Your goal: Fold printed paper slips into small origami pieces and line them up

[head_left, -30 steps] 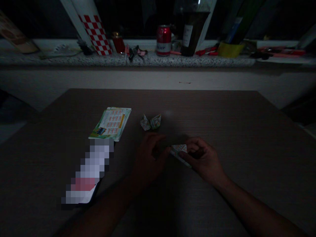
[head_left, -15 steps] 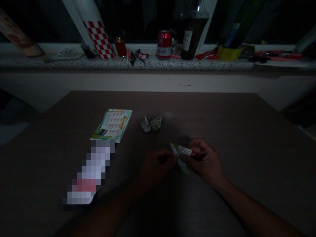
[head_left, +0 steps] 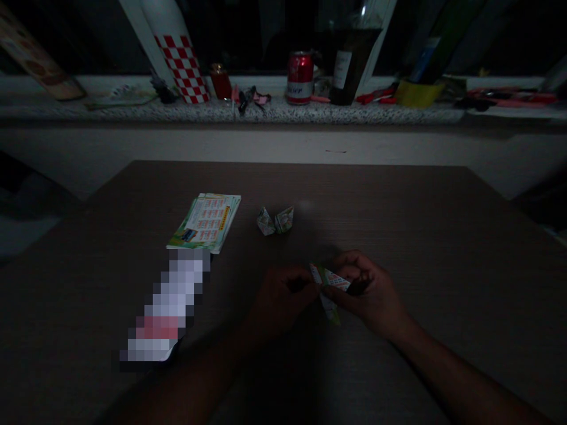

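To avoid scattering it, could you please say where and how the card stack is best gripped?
Probably pinch the card stack by its right edge, from the right: it lies flat, that edge is exposed, and a pixelated object borders its near end.

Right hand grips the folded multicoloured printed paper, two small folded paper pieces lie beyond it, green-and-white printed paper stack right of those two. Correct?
Wrong side: the green-and-white printed paper stack lies left of the two small folded paper pieces, as the head view shows. The rest holds: right hand grips the folded multicoloured printed paper, with the two pieces beyond it.
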Demonstrator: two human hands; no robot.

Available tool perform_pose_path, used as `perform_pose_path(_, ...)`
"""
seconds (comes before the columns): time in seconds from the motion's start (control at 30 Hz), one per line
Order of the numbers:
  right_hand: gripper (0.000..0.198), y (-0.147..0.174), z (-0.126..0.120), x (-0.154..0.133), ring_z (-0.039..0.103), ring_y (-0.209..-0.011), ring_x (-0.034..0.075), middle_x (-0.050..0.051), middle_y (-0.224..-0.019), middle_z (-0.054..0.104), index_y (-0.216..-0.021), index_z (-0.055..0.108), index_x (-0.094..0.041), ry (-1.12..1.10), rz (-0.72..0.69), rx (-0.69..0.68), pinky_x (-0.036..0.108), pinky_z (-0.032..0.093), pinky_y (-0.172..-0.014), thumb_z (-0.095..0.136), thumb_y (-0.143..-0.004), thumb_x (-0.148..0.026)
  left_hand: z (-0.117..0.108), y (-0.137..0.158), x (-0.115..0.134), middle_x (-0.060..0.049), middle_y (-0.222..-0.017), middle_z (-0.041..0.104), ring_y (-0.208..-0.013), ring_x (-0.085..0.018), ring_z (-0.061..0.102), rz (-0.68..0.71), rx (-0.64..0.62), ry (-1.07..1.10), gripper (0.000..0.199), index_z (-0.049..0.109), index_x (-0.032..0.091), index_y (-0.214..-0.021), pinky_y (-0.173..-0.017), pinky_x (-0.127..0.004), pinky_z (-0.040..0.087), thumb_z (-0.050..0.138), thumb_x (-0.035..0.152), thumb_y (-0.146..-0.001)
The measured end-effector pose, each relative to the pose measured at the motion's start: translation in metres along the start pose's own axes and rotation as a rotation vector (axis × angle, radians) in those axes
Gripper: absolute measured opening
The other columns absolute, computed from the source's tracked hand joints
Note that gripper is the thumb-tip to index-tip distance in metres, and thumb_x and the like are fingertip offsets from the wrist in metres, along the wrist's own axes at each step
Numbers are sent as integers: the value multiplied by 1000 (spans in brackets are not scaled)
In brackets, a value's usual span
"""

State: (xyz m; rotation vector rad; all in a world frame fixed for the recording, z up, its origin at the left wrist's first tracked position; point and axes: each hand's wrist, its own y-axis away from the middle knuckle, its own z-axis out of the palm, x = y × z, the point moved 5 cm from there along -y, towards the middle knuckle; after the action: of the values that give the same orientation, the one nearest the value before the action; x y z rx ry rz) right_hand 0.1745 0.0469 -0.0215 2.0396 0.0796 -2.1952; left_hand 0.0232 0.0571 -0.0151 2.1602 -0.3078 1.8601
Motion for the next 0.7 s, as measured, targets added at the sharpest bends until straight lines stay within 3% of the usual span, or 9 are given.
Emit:
perform_pose_path(0.47, 30, 3, 1, -4, 45, -51, 7, -9, -59, 49, -88, 53, -21, 75, -20, -86, 18, 36, -47, 74, -68, -16, -5, -1, 2, 3, -60, 57, -59, -9, 51, -61, 92, 155, 7, 64, 14, -62, -58, -20, 39, 63, 16, -68)
perform_pose_path(0.6, 31, 3, -2, -3, 45, -51, 8, -9, -60, 47, -92, 52, -22, 151, -52, -90, 19, 36, -48, 73, -70, -17, -8, -1, -1, 1, -69, 60, -64, -11, 55, -33, 97, 169, 9, 64, 14, -76, -61, -21, 42, 67, 20, -70)
perform_pose_path(0.7, 32, 5, -5, -4, 45, -53, 8, -9, -61, 47, -96, 52, -23, 227, -105, -86, 19, 36, -49, 71, -71, -15, -10, 0, 0, 1, -75, 61, -68, -12, 56, 69, 79, 85, 19, 61, 17, -87, -62, -21, 44, 69, 19, -70)
